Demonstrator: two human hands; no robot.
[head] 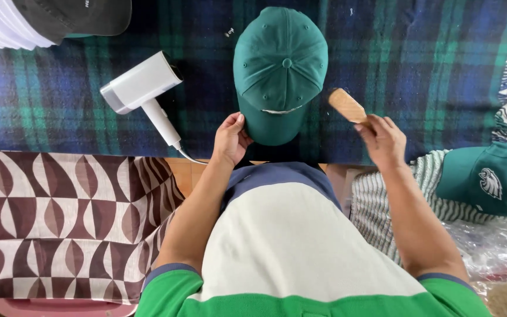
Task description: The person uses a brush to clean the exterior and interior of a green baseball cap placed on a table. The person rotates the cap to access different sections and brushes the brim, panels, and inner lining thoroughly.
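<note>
A green cap [280, 70] lies flat on a blue and green plaid blanket [429, 64] spread over the surface, crown up and its brim pointing toward the person at 6 o'clock. The left hand [230, 140] rests at the brim's edge, at about 7 o'clock from the cap's top button; its fingers [237, 120] are curled lightly and touch the brim's left side, pinching or steadying it, though whether the thumb is under the brim cannot be told. The right hand [382, 138] sits at about 4 o'clock from the cap, apart from it, its fingers closed around the handle of a wooden brush [347, 105]. The brush head angles up toward 10 o'clock and ends just beside the cap's right side, near but not clearly touching the fabric.

At 9 o'clock from the cap lies a white handheld steamer [142, 88], its handle slanting down to 5 o'clock with a cord running off the blanket's edge. In the far corner at 10 o'clock is a stack of caps [48, 20], a dark one on top. A brown and cream patterned cloth [66, 223] lies at 8 o'clock. At 4 o'clock a second green cap [488, 179] with a pale emblem rests on a striped cloth [382, 205].
</note>
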